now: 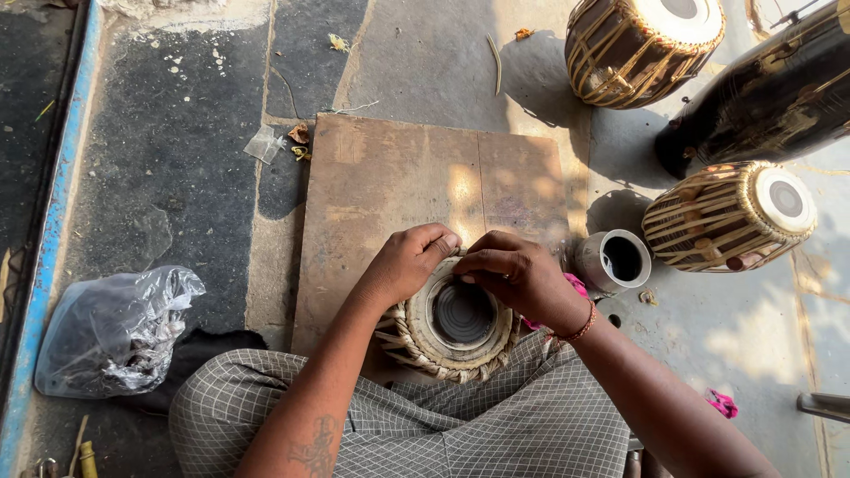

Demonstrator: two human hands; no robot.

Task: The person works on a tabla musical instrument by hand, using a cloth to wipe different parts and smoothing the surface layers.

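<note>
Tabla drum in lap on wooden board, left hand and right hand fingers curled together, pressing its top rim, metal cup beside

Both hands — left hand, right hand — pressing on small drum rim.

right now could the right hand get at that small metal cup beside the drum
Probably yes. The right hand rests on the far rim of the small drum, and the metal cup stands just to its right on the floor, with nothing visible between them.
</note>
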